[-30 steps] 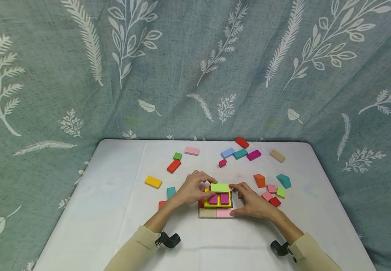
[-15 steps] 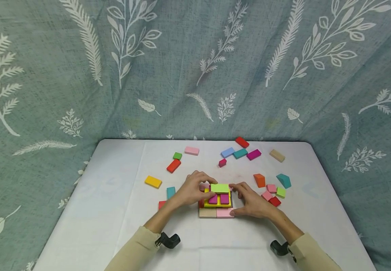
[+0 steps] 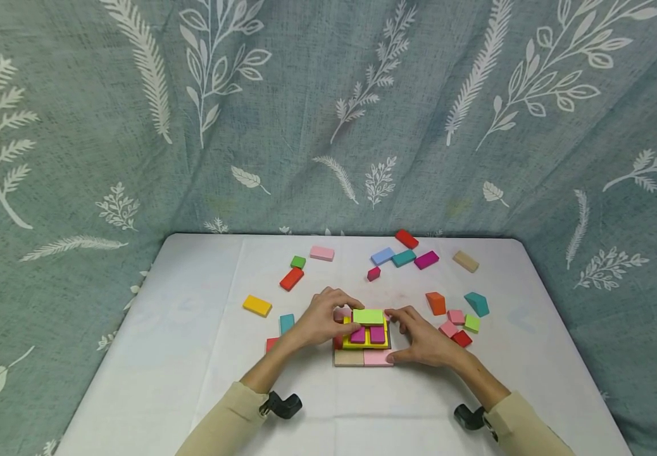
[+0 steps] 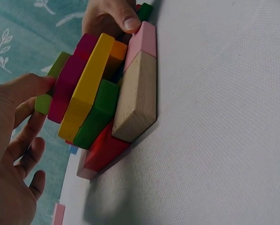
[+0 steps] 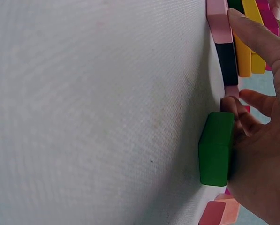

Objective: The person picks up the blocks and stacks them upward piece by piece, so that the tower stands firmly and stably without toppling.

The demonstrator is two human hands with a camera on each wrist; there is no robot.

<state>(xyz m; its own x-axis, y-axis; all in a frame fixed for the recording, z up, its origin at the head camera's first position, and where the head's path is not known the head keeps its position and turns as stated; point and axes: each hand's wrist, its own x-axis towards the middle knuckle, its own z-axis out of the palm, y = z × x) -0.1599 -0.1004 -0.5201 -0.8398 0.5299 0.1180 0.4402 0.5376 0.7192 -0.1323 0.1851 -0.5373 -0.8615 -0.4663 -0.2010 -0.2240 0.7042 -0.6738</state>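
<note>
A low stack of coloured blocks stands mid-table. My left hand (image 3: 324,318) pinches the light green block (image 3: 368,317) on top, thumb in front and fingers behind. Beneath it are magenta blocks (image 3: 377,334), then a yellow block (image 4: 90,86) over a green block (image 4: 97,115) and an orange one (image 4: 115,55). The bottom layer shows a plain wood block (image 3: 349,358), a pink block (image 3: 378,358), a red block (image 4: 102,152) and a dark block (image 5: 226,63). My right hand (image 3: 425,339) spans the base's right side, thumb on the pink block's end, curved fingers at the back corner.
Close by the right hand lie a red block (image 3: 462,339), a light green cube (image 3: 472,324), small pink blocks (image 3: 456,317) and an orange wedge (image 3: 436,304). Left lie yellow (image 3: 257,306) and teal (image 3: 287,323) blocks. Several more are scattered along the back.
The light green block has shifted very slightly left with my left hand's fingers. My right hand and the rest of the stack look unmoved.
</note>
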